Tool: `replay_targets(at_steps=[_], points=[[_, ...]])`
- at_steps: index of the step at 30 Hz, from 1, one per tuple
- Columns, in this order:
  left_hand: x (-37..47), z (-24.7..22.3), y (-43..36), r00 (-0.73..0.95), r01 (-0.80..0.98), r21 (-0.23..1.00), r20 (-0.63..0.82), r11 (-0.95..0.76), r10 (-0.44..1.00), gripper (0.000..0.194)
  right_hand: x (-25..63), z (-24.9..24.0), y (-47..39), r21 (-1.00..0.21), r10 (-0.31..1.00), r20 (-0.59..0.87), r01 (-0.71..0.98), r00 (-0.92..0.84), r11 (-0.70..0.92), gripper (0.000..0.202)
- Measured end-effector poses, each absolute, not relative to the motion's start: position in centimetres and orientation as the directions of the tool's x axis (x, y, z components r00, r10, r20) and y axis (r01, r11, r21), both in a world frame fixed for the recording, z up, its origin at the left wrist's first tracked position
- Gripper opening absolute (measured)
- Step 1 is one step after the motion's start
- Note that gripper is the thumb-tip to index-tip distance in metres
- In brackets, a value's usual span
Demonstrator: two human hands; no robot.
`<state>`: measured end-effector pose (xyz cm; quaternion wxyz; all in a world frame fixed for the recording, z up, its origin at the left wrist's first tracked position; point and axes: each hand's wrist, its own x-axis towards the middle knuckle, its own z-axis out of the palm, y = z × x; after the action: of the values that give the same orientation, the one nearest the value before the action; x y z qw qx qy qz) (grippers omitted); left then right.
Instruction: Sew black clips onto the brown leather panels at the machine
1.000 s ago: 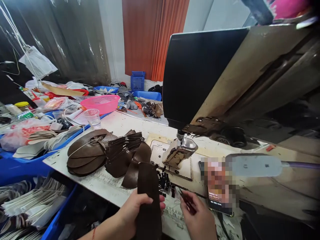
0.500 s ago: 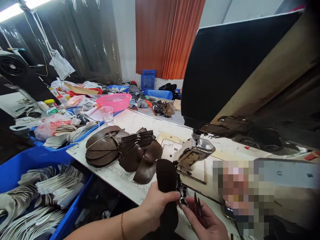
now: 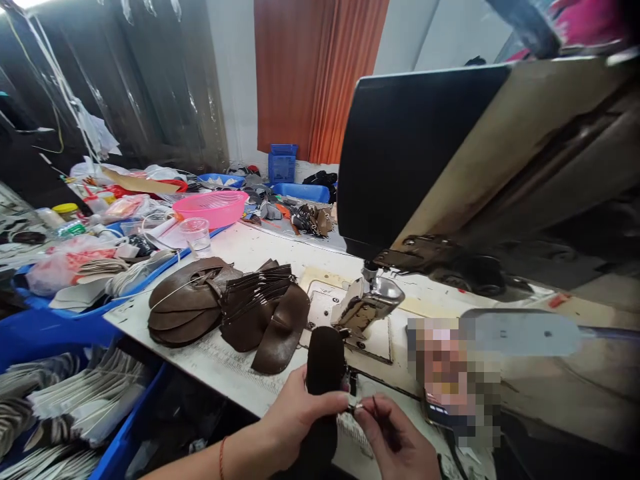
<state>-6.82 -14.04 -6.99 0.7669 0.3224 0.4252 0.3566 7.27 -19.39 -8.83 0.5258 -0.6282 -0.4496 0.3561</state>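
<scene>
My left hand (image 3: 295,423) is closed around a dark brown leather piece (image 3: 324,363), thumb across its front and the rounded end pointing up. Beside it, at the thumb tip, a small metal buckle (image 3: 353,405) on a narrow dark strap (image 3: 353,383) is pinched by my right hand (image 3: 397,437). Dark thread snips (image 3: 383,413) are tucked in the right fingers, mostly hidden. Just beyond the leather stands the sewing machine's post and presser foot (image 3: 373,300), close to the piece's upper end.
Stacked brown leather pieces (image 3: 190,303) and folded ones (image 3: 265,313) lie on the white table (image 3: 220,363). The machine head (image 3: 420,160) overhangs the right side. A partly blurred phone (image 3: 440,407) lies at right. Blue bins (image 3: 135,427), a plastic cup (image 3: 196,238) and a pink basket (image 3: 213,208) stand left.
The view has shifted slightly right. The snips' blades, upright before, now sit lower among my right fingers. My right hand has come closer to my left thumb at the buckle.
</scene>
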Motion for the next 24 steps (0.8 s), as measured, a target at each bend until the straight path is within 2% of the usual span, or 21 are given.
replay_targets(at_steps=[3, 5, 7, 12, 16, 18, 20, 22, 24], points=[[-6.9, -6.6, -14.6, 0.411, -0.238, 0.861, -0.331, 0.450, 0.849, 0.032, 6.8, -8.9, -19.4, -0.968, 0.922, -0.252, -0.067, 0.294, -0.243, 0.045], [-6.8, -6.5, -14.8, 0.371, -0.220, 0.876, -0.333, 0.430, 0.867, 0.025, 7.0, -8.9, -19.3, -0.929, 0.909, -0.357, -0.180, 0.214, -0.323, 0.048], [-6.7, -6.7, -14.8, 0.337, -0.202, 0.884, -0.340, 0.421, 0.878, 0.022, 7.5, -8.9, -19.3, -0.921, 0.911, -0.373, -0.190, 0.176, -0.340, 0.047], [-6.9, -7.0, -14.3, 0.400, -0.157, 0.890, -0.338, 0.428, 0.852, 0.020, 8.9, -8.1, -19.2, -0.973, 0.969, -0.230, 0.011, 0.091, -0.232, 0.033], [-7.1, -6.8, -14.0, 0.409, -0.132, 0.892, -0.348, 0.432, 0.844, 0.018, 9.3, -8.1, -19.1, -0.977, 0.973, -0.215, -0.004, 0.079, -0.215, 0.026], [-7.1, -6.7, -13.7, 0.378, -0.178, 0.855, -0.397, 0.486, 0.836, 0.022, 9.2, -8.5, -19.2, -0.975, 0.958, -0.222, -0.061, 0.183, -0.214, 0.029], [-7.2, -6.6, -13.3, 0.354, -0.271, 0.768, -0.482, 0.581, 0.802, 0.028, 8.9, -9.1, -19.3, -0.951, 0.928, -0.283, -0.193, 0.244, -0.240, 0.033], [-7.2, -6.5, -13.0, 0.337, -0.361, 0.669, -0.556, 0.650, 0.760, 0.033, 8.3, -10.0, -19.5, -0.884, 0.903, -0.388, -0.352, 0.187, -0.307, 0.036], [-7.2, -6.5, -12.7, 0.300, -0.431, 0.623, -0.583, 0.652, 0.755, 0.032, 7.7, -10.8, -19.6, -0.800, 0.875, -0.474, -0.461, 0.094, -0.384, 0.035]])
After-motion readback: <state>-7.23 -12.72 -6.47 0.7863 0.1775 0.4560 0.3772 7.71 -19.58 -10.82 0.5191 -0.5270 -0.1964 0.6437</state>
